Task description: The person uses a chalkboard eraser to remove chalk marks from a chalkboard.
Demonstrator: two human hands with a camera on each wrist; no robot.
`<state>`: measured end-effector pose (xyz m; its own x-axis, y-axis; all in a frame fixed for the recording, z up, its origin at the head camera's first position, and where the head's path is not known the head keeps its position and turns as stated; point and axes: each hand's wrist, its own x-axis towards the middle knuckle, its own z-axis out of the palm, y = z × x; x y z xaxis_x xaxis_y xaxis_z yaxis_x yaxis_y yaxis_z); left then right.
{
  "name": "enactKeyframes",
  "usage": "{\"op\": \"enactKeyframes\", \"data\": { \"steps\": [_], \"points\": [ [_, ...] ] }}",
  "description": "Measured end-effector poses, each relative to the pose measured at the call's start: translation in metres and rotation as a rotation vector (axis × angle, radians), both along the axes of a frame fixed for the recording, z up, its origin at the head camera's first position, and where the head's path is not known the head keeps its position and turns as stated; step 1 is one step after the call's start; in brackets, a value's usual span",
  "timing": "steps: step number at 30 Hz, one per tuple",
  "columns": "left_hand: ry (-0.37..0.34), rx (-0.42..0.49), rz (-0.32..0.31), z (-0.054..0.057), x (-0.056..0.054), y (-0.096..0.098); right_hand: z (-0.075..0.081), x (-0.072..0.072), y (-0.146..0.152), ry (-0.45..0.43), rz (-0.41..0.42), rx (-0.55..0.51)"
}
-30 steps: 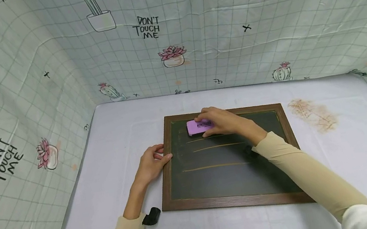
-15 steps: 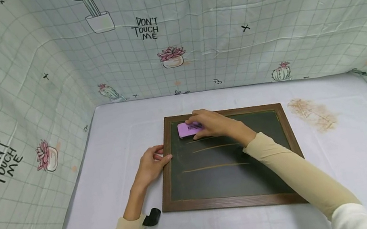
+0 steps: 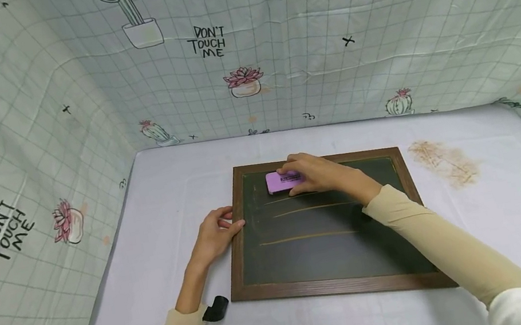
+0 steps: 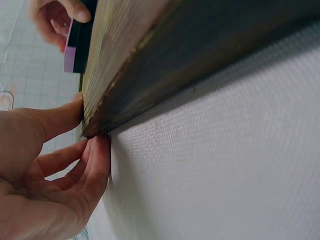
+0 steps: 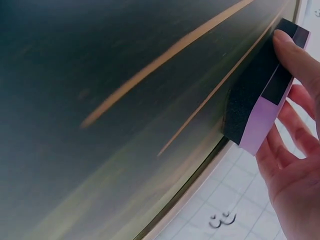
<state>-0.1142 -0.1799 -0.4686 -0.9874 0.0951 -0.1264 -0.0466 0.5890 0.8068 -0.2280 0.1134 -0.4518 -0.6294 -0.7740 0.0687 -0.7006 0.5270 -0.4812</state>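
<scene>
A chalkboard (image 3: 304, 259) in a brown wooden frame lies on the white-covered table, with several thin orange chalk lines (image 3: 305, 237) across it. My right hand (image 3: 317, 171) grips a purple and black eraser (image 3: 277, 183) by its long sides, its dark face against the board near the top edge. In the right wrist view, the eraser (image 5: 260, 115) sits just beyond two orange lines, and pale smears streak the board. At the left edge, my left hand (image 3: 215, 234) pinches the frame. The left wrist view shows its thumb on top and curled fingers (image 4: 100, 160) against the outer side.
A brown smudge (image 3: 443, 162) marks the table cover right of the board. A black wrist-worn device (image 3: 215, 308) sits by the left sleeve. Behind and to the left, the grid-patterned curtain (image 3: 302, 74) rises at the table's edges.
My right hand slid the eraser left along the top of the board, then back right to about where it was a second ago. The left hand and the board have stayed in place.
</scene>
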Motion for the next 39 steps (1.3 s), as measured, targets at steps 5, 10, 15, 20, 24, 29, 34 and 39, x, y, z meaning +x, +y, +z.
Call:
{"op": "enactKeyframes", "data": {
  "steps": [5,10,15,20,24,29,34,39],
  "points": [
    [0.001,-0.002,0.000,0.001,0.000,0.002,0.000,0.001,0.015,0.001,-0.005,-0.025],
    [-0.002,-0.007,0.006,0.001,0.001,0.001,0.001,0.003,0.030,0.003,-0.010,-0.039],
    [-0.002,-0.008,0.006,0.000,0.001,0.001,0.001,0.005,0.044,0.003,-0.032,-0.041],
    [-0.010,-0.004,0.010,0.001,0.001,0.001,0.001,0.006,0.058,0.010,-0.048,-0.041],
    [-0.009,-0.007,0.010,0.000,0.001,0.001,0.001,0.008,0.070,0.009,-0.060,-0.043],
    [-0.003,-0.006,0.008,0.001,0.001,0.001,0.000,0.010,0.085,0.017,-0.076,-0.057],
    [-0.008,-0.006,0.009,0.001,0.002,0.000,-0.002,0.013,0.101,0.049,-0.087,-0.078],
    [-0.011,-0.002,0.005,0.001,0.002,0.000,-0.002,0.018,0.115,0.073,-0.118,-0.072]
  ]
}}
